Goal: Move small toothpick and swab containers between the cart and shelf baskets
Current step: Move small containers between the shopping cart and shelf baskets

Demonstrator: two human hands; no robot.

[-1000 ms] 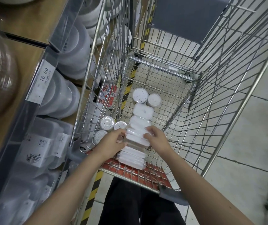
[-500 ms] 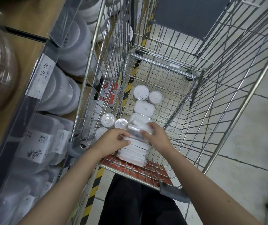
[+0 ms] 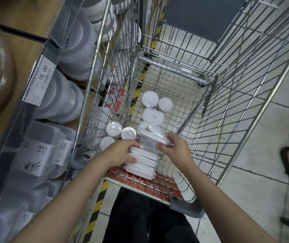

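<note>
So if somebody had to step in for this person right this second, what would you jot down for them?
Right hand: grips a flat clear pack, tilted up off the row.
Left hand: holds the row of flat packs at the cart's near end.
Also on the cart floor: three round tubs on the left, two round tubs and a rounded box farther in.
Done: cannot tell from this view.
Left: carry the containers from the cart to the shelf baskets; those baskets are not clearly in view.

Two bare forearms, no sleeves, no watch or rings visible on left hand (image 3: 118, 153) or right hand (image 3: 175, 149). Below, black trousers (image 3: 149, 218), plain, loosely fitted.
</note>
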